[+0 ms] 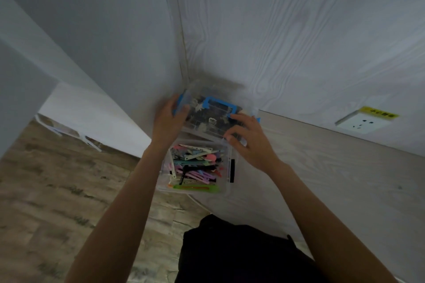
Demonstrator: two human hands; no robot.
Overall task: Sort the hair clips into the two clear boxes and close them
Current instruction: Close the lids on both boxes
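At the far left, a wood-patterned floor (57, 190) runs under a white wall (103, 41). Next comes the left hand (169, 119), its fingers curled round the left end of a clear box with a blue handle (213, 112); the thumb lies over a blue latch on that side. This box sits at the back of a pale table (333, 167), close to the corner where two walls meet, its lid on, with dark and pale clips dimly visible through the plastic, though the motion blur hides detail. Just in front of it, touching or nearly so, stands a second clear box (197, 167) at the table's left edge, full of bright hair clips (195, 165) in pink, purple, teal, white and green; whether its lid is on cannot be told. The right hand (249, 139) grips the near right corner of the blue-handled box, fingers bent over its lid. Below, dark clothing (241, 255) shows. At far right a white wall socket (363, 122) with a yellow label sits low on the wood-grain wall (299, 30).
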